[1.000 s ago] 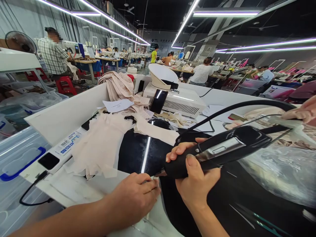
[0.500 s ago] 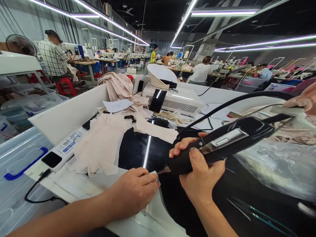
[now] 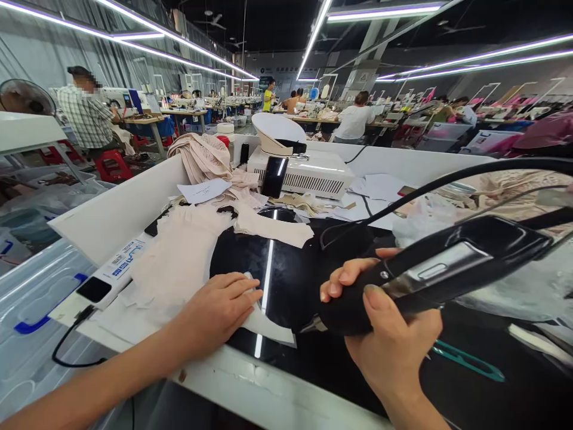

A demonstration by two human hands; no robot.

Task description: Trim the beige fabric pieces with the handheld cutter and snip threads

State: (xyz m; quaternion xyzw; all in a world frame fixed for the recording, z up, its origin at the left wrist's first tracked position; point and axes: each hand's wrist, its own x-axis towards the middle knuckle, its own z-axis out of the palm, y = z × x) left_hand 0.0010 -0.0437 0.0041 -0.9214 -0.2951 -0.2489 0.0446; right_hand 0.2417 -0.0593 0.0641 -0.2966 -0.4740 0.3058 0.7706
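My right hand (image 3: pixel 389 322) is wrapped round a black corded power tool (image 3: pixel 439 266) with a silver side plate. Its pointed metal tip (image 3: pixel 314 324) is at the right end of a pale curved fabric piece (image 3: pixel 268 327), close to the black glossy work surface (image 3: pixel 286 280). My left hand (image 3: pixel 224 307) lies over the left part of that fabric, fingers stretched out and thumb hidden. Beyond my left hand spreads a heap of cut pale pieces (image 3: pixel 174 257). Another pale piece (image 3: pixel 273 230) lies farther back on the black surface.
A white vented machine (image 3: pixel 304 173) stands at the back with a phone (image 3: pixel 274 177) leaning on it. At right are clear plastic (image 3: pixel 514 286) and a teal slotted tool (image 3: pixel 470 361). The tool's thick cable (image 3: pixel 447 185) arches across the right side. People sit at sewing tables beyond.
My left hand has gone from a pinch at the fabric edge to stretched fingers, farther left. The pale piece shows a curved edge. The tool remains in my right hand; the view has shifted.
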